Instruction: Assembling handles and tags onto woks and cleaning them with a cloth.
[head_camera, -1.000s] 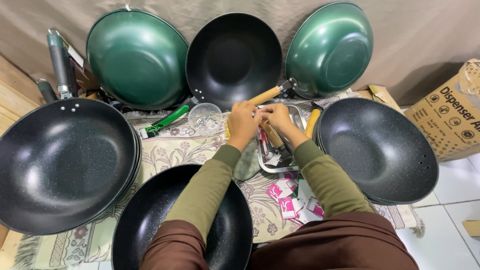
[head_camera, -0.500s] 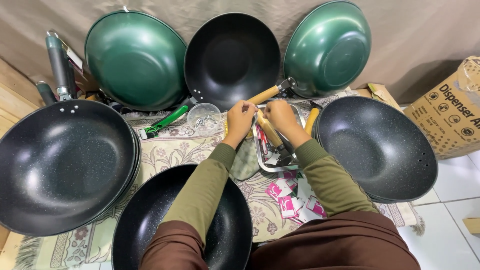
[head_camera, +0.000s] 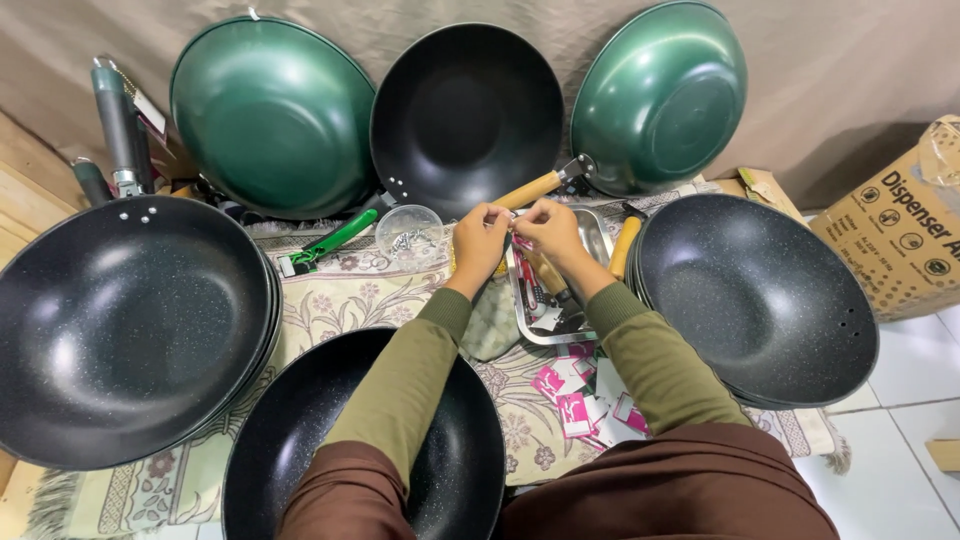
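Olive-green sleeves led up to our two hands, which met just above the centre of the frame. Our left hand (head_camera: 480, 243) and right hand (head_camera: 548, 228) were pressed close, fingertips pinching one small item between them; it was too small for us to tell what it was, though a bit of pink showed at the right hand's fingers.

Directly beneath the hands lay a shallow rectangular steel tray (head_camera: 597, 238) holding small tools and packets. Left of our hands stood a small clear glass bowl (head_camera: 408, 231), and further left a green handle (head_camera: 338, 236) rested on the patterned cream floor mat (head_camera: 340, 295). A wooden pan handle (head_camera: 530, 188) ran from above the hands up to the right green wok. Below the tray, pink-and-white paper packets (head_camera: 575, 400) were scattered on the mat near our right forearm.

Around us, pans ringed the scene: a black speckled wok (head_camera: 300, 460) under our left arm at the lower centre, a stack of black woks (head_camera: 110, 320) at the left, another black stack (head_camera: 760, 295) at the right. Along the top leaned a green wok (head_camera: 270, 115), a black wok (head_camera: 465, 110) and a second green wok (head_camera: 660, 95). A brown cardboard box (head_camera: 900, 225) sat at the right edge.
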